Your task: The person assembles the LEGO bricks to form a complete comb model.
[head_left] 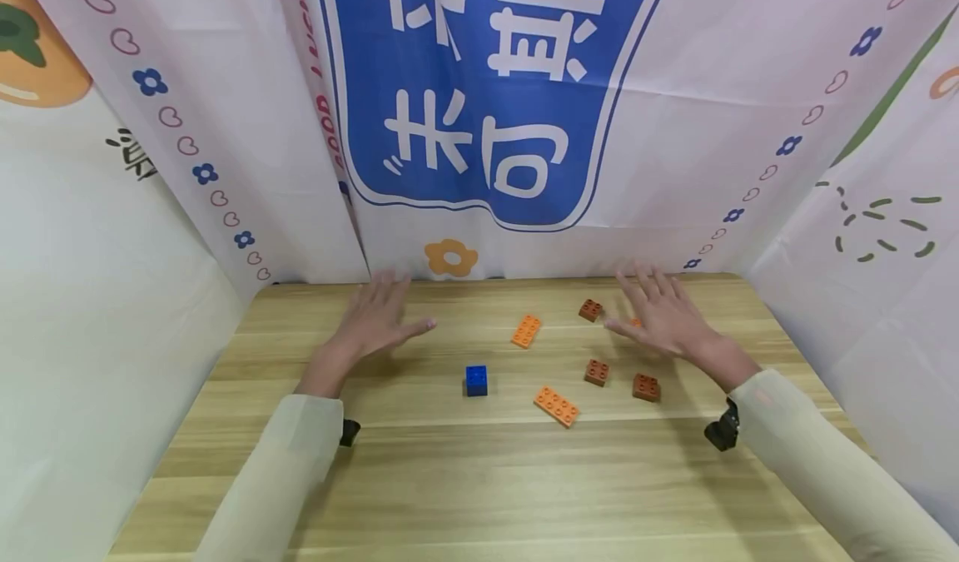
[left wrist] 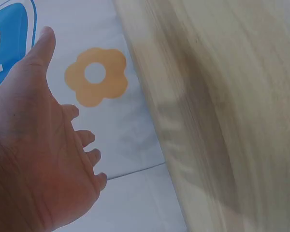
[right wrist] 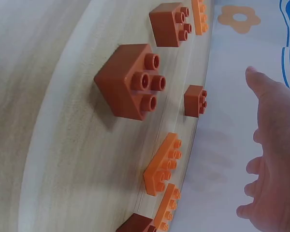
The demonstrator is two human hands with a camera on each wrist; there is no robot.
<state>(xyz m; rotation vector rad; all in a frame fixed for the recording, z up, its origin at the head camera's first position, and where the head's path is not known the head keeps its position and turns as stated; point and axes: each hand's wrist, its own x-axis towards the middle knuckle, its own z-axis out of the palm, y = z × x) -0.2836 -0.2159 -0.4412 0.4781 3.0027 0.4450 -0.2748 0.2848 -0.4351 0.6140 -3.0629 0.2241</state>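
Your left grip [head_left: 372, 322] is spread, empty; blue brick [head_left: 476, 380] sits to its right, nearer you. Right grip [head_left: 665, 315] likewise; brown bricks [head_left: 597, 372], orange bricks [head_left: 556, 406] near it. Looks unstarted, everything left.

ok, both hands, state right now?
Left hand: open, holding nothing.
Right hand: open, holding nothing, above the table.

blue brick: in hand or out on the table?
Out: the blue brick sits on the table, with the left hand and right hand both visibly apart from it.
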